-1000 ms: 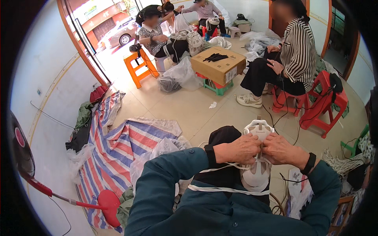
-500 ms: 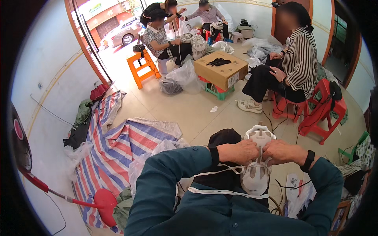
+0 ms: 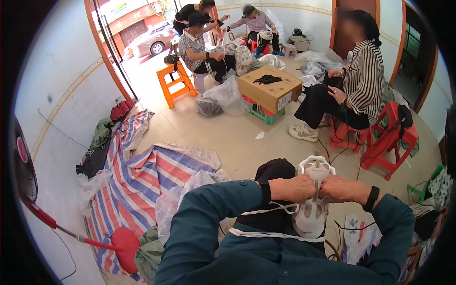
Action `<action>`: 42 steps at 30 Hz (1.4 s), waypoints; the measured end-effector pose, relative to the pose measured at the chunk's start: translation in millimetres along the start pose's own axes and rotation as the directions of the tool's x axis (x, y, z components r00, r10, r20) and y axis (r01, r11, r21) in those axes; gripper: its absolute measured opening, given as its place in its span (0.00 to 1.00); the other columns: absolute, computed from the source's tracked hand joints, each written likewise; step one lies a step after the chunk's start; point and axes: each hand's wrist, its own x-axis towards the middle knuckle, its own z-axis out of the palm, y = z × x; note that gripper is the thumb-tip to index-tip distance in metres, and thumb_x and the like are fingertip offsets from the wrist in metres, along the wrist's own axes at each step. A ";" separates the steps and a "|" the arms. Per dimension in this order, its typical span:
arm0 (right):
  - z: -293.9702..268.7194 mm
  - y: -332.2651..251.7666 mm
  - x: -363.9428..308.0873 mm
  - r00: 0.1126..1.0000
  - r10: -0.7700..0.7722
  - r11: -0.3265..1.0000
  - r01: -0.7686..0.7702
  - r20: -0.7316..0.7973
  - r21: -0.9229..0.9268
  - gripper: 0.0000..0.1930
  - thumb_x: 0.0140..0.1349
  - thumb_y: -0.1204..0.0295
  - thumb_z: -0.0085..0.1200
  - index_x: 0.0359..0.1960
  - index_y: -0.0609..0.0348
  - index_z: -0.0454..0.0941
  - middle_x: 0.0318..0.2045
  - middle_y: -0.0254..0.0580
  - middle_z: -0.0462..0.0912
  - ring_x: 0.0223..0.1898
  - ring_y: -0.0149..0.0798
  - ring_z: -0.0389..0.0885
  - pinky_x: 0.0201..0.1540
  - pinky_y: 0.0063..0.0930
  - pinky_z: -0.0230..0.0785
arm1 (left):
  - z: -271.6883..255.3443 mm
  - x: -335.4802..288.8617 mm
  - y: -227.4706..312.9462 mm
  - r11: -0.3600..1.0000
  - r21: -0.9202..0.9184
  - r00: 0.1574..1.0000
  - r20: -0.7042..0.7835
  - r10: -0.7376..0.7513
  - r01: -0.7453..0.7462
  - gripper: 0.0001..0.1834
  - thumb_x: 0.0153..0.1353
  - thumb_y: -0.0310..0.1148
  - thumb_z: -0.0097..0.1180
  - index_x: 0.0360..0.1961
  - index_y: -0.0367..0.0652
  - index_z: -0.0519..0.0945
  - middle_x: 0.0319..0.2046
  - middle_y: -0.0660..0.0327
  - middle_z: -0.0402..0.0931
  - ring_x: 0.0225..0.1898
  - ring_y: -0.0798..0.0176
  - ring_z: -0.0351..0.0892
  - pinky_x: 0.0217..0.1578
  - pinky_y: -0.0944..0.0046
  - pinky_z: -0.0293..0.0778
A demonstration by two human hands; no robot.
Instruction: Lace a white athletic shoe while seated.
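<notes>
A white sneaker (image 3: pixel 311 223) rests on my lap, with its toe end toward me and its open collar away. My left hand (image 3: pixel 295 189) is closed at the left edge of the lacing, its fingers curled against the upper. Mirroring it, my right hand (image 3: pixel 343 190) pinches the right edge of the lacing. The fingertips are partly hidden, so whether a lace is between them is unclear. A white shoelace (image 3: pixel 270 208) trails left from the sneaker, and another white strand (image 3: pixel 266 233) lies across my lap.
Ahead stands a cardboard box (image 3: pixel 270 88) with black strips on top. A person in stripes (image 3: pixel 363 80) sits at the right beside red stools (image 3: pixel 392 137). Others work near the doorway by an orange stool (image 3: pixel 173 80). A striped sheet (image 3: pixel 142 180) and red-based fan (image 3: pixel 126 249) are at left.
The view has shifted slightly. Both hands stay at the sneaker's lacing, and my right fingers have moved slightly apart from my left ones.
</notes>
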 end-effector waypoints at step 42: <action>44.7 -4.1 15.1 0.791 0.579 0.785 -0.477 -0.195 0.397 0.11 0.49 0.67 0.53 0.26 0.60 0.83 0.25 0.55 0.82 0.31 0.56 0.81 0.40 0.47 0.70 | 16.9 -6.2 10.3 0.982 0.171 0.973 -0.226 -0.038 0.078 0.05 0.47 0.32 0.57 0.21 0.44 0.83 0.24 0.57 0.80 0.32 0.55 0.80 0.39 0.57 0.70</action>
